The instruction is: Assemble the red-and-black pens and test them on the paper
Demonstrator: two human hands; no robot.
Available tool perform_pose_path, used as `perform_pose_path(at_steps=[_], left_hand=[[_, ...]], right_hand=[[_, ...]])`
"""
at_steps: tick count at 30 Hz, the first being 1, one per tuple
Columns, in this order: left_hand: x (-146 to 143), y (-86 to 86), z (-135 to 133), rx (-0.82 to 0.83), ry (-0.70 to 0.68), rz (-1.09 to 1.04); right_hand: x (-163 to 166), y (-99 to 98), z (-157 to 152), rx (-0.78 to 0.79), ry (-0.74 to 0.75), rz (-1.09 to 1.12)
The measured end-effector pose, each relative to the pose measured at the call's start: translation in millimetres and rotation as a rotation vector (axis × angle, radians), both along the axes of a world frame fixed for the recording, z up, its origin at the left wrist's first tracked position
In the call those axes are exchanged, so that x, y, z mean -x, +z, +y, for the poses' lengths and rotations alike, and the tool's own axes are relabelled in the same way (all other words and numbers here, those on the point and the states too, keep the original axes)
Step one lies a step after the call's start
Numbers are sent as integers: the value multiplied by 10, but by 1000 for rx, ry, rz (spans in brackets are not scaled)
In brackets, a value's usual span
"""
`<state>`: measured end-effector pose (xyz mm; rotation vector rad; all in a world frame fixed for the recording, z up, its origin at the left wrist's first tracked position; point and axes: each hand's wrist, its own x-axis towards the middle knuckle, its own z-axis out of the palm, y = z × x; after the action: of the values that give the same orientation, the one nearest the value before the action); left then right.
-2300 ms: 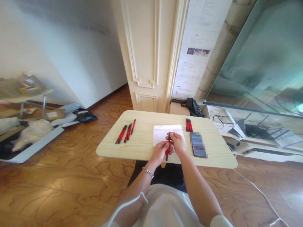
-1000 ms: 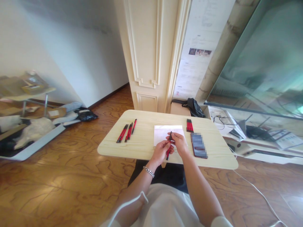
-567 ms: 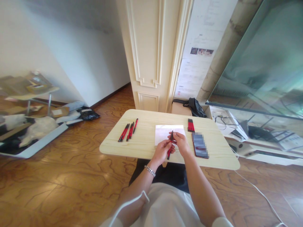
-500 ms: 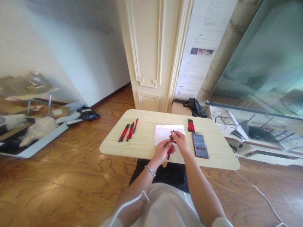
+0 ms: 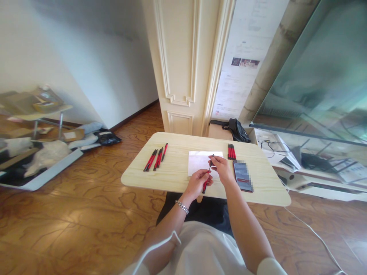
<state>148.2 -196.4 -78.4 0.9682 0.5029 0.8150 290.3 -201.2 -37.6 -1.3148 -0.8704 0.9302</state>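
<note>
My left hand (image 5: 197, 181), with a chain bracelet at the wrist, is closed around the red barrel of a pen (image 5: 204, 187). Its black lower end points toward me. My right hand (image 5: 220, 168) pinches the pen's dark front piece (image 5: 211, 162) at the upper end. Between the two hands a thin dark section shows; whether the parts are fully separated I cannot tell. Both hands are over a white sheet of paper (image 5: 197, 158). Several red and black pens (image 5: 156, 158) lie to the left, and several more stand side by side as a row (image 5: 231, 152) at the right.
A phone (image 5: 243, 177), partly blurred out, lies on the light wooden table (image 5: 172, 183) right of my hands. Behind the table are a black bag (image 5: 237, 130) and a panelled cream pillar (image 5: 180, 57). A white cable (image 5: 315, 229) runs over the floor at right.
My right hand has shifted slightly up and right, drawing the dark front piece away from the red barrel. My left hand stays nearly in place, holding the barrel.
</note>
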Motion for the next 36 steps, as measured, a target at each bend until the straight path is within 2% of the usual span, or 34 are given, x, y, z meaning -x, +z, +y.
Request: perform_pose_path(at_steps=[5,11,20,23,30,33,36], left_hand=[[5,15,-3,-9,-5,-29],[19,10,-3,-12,4,-23],[19,-15,4,-43,-25,-12],[24,3,-2,-33,-34,-11],[49,42,-16,-29,-23,-67],[60,51,-18,-9,3,-90],[62,54,-13,26,33,-108]], right_hand=[[-28,66,42,-5,1,-23],[10,79,58,4,77,-38],[-212,240,250,-87,-50,-3],[-262,189,353,-81,-101,7],[-82,-171,519,182,0,-510],[33,-234,561,222,11,-729],[115,-251,571,247,32,-850]])
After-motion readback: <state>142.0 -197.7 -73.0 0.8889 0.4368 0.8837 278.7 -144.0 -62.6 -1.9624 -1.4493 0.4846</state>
